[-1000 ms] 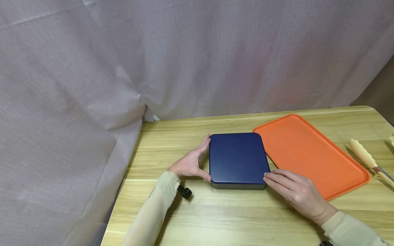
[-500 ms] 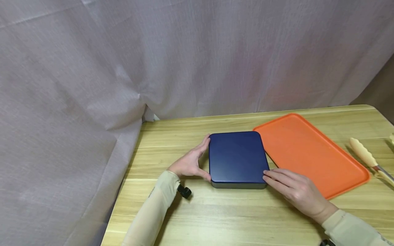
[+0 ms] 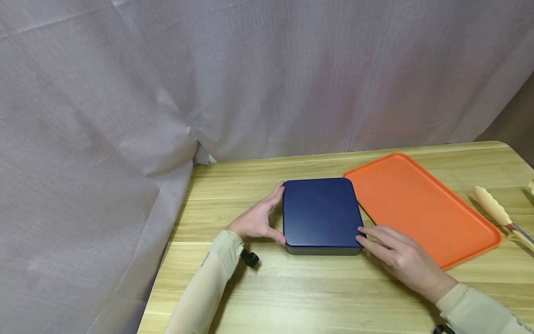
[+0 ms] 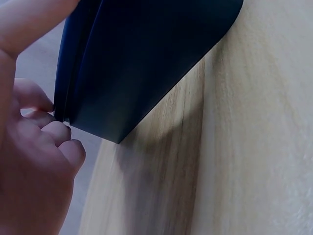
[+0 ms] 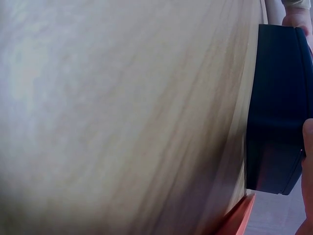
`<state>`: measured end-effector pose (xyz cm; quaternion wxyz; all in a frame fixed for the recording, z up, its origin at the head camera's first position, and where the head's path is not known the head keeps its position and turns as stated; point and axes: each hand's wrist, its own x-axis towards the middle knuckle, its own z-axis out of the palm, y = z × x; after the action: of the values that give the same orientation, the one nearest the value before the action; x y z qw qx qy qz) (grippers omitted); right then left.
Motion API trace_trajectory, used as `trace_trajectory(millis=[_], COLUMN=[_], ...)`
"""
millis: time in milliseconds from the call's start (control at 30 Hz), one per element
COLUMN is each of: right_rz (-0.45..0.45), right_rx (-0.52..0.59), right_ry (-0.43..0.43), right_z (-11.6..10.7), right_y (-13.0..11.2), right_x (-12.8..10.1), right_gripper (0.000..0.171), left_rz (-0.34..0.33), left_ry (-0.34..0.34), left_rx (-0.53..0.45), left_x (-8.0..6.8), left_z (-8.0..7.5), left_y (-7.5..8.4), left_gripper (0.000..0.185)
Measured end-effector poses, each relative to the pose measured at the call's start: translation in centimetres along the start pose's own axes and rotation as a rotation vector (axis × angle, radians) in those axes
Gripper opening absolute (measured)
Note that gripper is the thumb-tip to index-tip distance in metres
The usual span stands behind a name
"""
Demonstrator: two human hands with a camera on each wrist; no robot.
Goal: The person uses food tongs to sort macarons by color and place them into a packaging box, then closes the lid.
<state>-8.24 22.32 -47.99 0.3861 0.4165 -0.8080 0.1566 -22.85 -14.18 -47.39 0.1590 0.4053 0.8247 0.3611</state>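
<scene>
A square dark blue tin box [image 3: 323,212] with rounded corners and a fitted lid lies flat on the wooden table. My left hand [image 3: 259,219] spans its left side, thumb at the near corner and fingers at the far corner. In the left wrist view, curled fingertips [image 4: 57,132] sit right at the lid's rim, above the seam. My right hand [image 3: 402,257] pinches the lid's near right corner with thumb and fingertips. In the right wrist view, the thumb [image 5: 308,139] overlaps the lid's edge, and the box's wall [image 5: 276,98] stands on the table. Inside the box is hidden.
An orange tray [image 3: 417,208] lies at an angle right beside the box, partly under my right hand in view. Tongs with cream scalloped tips [image 3: 492,206] lie past it at the right. A grey curtain [image 3: 267,79] hangs behind the wooden table [image 3: 292,297].
My right hand's fingertips have spread slightly apart along the lid's near right corner. The left hand keeps its grip, and the box stays in place.
</scene>
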Motion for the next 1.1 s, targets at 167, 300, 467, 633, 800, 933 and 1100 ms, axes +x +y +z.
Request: trace_trajectory(millis=[167, 300, 467, 633, 800, 933, 1100], right_rz=[0.005, 0.008, 0.009, -0.001, 0.015, 0.122, 0.37], right_rx=[0.007, 0.018, 0.026, 0.006, 0.007, 0.009, -0.003], right_ry=[-0.007, -0.014, -0.022, -0.027, 0.017, -0.038, -0.277], right_z=[0.0, 0.0, 0.0, 0.0, 0.2, 0.2, 0.4], right_y=[0.1, 0.2, 0.2, 0.3, 0.6, 1.0, 1.6], right_x=[0.1, 0.1, 0.1, 0.3, 1.4, 2.5, 4.4], right_gripper=[0.047, 0.047, 0.047, 0.048, 0.049, 0.058, 0.067], left_rz=[-0.009, -0.01, -0.008, -0.008, -0.002, -0.006, -0.052], left_ry=[0.001, 0.001, -0.012, -0.021, -0.024, 0.008, 0.095], left_rx=[0.011, 0.018, 0.037, 0.044, 0.033, 0.04, 0.199], left_x=[-0.1, -0.1, -0.1, -0.1, -0.3, -0.2, 0.5], left_z=[0.0, 0.0, -0.1, -0.2, -0.4, -0.4, 0.0], left_y=[0.0, 0.0, 0.1, 0.0, 0.0, 0.6, 2.5], left_gripper=[0.15, 0.15, 0.149, 0.149, 0.145, 0.13, 0.118])
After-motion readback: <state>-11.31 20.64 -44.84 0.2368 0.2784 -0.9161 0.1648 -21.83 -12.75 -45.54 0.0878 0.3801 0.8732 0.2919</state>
